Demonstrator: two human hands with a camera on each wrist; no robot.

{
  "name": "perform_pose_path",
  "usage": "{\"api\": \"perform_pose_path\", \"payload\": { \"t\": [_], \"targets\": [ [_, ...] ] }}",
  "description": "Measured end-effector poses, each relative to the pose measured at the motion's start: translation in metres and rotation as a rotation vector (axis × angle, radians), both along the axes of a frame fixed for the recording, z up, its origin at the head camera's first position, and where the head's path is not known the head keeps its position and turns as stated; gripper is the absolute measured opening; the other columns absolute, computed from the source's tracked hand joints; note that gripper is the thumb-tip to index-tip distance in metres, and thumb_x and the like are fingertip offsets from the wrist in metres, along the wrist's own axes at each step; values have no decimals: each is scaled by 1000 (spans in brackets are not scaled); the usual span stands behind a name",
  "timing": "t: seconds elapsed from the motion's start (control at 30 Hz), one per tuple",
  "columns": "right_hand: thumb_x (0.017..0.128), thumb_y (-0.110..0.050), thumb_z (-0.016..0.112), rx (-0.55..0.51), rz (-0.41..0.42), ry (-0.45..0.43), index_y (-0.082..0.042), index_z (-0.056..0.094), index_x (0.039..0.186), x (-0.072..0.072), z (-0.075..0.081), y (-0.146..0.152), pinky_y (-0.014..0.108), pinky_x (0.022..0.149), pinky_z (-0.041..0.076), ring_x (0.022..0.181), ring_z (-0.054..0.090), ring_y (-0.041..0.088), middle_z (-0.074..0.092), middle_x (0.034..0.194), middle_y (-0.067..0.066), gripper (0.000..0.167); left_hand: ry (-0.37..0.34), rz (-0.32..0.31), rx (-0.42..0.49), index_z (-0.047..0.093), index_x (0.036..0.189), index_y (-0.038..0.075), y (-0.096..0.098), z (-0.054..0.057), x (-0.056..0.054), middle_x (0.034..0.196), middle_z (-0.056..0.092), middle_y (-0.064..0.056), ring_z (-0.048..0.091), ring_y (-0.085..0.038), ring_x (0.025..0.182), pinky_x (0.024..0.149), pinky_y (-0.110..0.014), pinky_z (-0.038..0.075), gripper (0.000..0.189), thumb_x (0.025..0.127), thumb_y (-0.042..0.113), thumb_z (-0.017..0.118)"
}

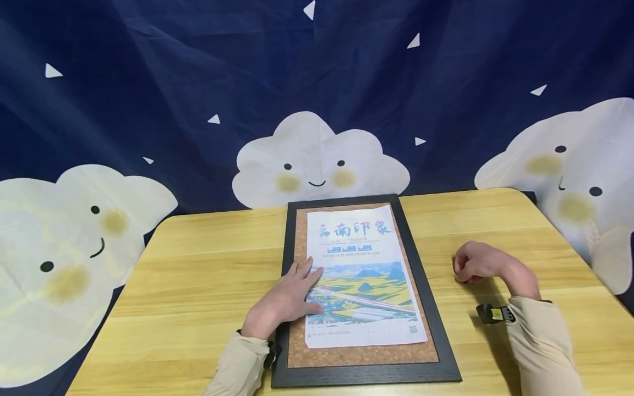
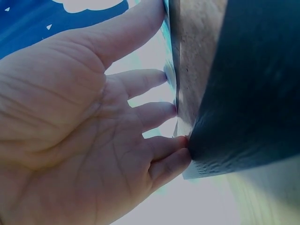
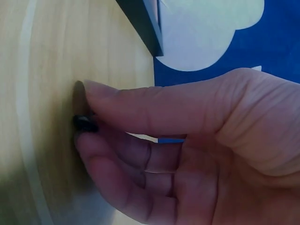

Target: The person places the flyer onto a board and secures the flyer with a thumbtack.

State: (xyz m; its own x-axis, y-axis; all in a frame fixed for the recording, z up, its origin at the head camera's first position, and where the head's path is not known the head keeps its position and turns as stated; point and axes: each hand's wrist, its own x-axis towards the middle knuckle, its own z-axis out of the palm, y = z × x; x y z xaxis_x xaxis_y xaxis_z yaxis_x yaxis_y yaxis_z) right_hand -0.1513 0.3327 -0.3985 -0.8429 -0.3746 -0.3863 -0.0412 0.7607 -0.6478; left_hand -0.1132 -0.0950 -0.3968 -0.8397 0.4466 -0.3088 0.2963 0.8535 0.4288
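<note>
A printed poster (image 1: 364,278) with a landscape picture and large coloured characters lies on a cork board (image 1: 364,356) set in a black frame (image 1: 366,375). My left hand (image 1: 284,297) rests its spread fingers on the poster's left edge, its wrist over the frame's left side. In the left wrist view, the fingertips meet the board surface, the palm facing the camera. To the right of the board, my right hand (image 1: 487,263) is low over the table, pinching a small black object (image 3: 86,123), mostly hidden, between thumb and forefinger.
The board stands on a light wooden table (image 1: 208,269) with rounded back corners. Behind the table hangs a dark blue cloth (image 1: 317,66) printed with white clouds and small triangles. Each wrist wears a black strap (image 1: 492,313), over or beside beige sleeves (image 1: 542,341).
</note>
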Motion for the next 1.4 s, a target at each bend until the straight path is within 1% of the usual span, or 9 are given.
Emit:
{"api": "perform_pose_path", "payload": {
  "t": [0.27,0.57,0.63,0.77,0.9,1.0,1.1,1.23,1.4],
  "targets": [
    [80,6,73,29,18,6,-1,62,78,-1,-2,1,29,56,47,61,53,15,54,71,-2,13,0,-4,-5,40,160,8,1,1,0,171,21,-15,11,-45,156,119,-59,29,80,94,32,78],
    [77,9,69,-10,33,-18,-1,62,80,-2,-3,1,29,55,46,61,52,15,54,72,-1,13,6,0,6,41,159,6,0,0,0,170,22,-16,12,-46,156,118,-61,28,80,93,32,78],
    [77,10,68,-27,34,-21,-1,62,82,-2,-4,1,28,55,44,60,51,15,53,71,-1,13,3,0,4,41,159,7,-1,-1,0,170,21,-16,12,-45,156,119,-60,28,79,94,32,78],
    [78,11,64,-104,35,-32,3,63,88,-3,-4,0,26,54,41,59,48,13,52,70,0,13,-3,-5,5,40,160,8,-1,-2,0,171,20,-15,10,-45,156,119,-60,28,79,95,32,77],
    [81,13,62,-183,29,-30,9,65,95,-1,-1,1,25,58,45,63,51,10,57,76,2,15,-3,-10,9,40,160,7,0,-1,-1,171,20,-15,10,-45,156,119,-60,28,80,94,32,78],
    [84,13,62,-212,39,8,15,66,100,-4,1,-1,24,64,52,70,55,8,63,83,5,17,3,-6,8,40,160,7,-1,1,1,171,20,-15,12,-45,156,119,-59,29,79,94,32,77],
    [85,15,61,-220,26,60,18,67,105,-5,3,-5,24,69,55,76,58,6,67,89,7,20,9,-9,1,40,160,8,-1,1,2,171,21,-15,14,-45,156,119,-58,30,78,95,32,77],
    [89,18,56,-273,-43,126,19,66,109,-7,5,-16,26,72,58,79,60,7,68,93,11,22,5,-12,-21,39,160,9,1,0,2,171,20,-14,13,-43,156,119,-56,30,79,95,33,76],
    [93,18,55,-335,-108,237,19,64,110,-17,13,-41,32,71,61,77,64,10,67,91,15,19,8,-11,-41,39,161,10,1,2,2,171,20,-13,12,-43,156,120,-55,29,79,95,34,76]
  ]
}}
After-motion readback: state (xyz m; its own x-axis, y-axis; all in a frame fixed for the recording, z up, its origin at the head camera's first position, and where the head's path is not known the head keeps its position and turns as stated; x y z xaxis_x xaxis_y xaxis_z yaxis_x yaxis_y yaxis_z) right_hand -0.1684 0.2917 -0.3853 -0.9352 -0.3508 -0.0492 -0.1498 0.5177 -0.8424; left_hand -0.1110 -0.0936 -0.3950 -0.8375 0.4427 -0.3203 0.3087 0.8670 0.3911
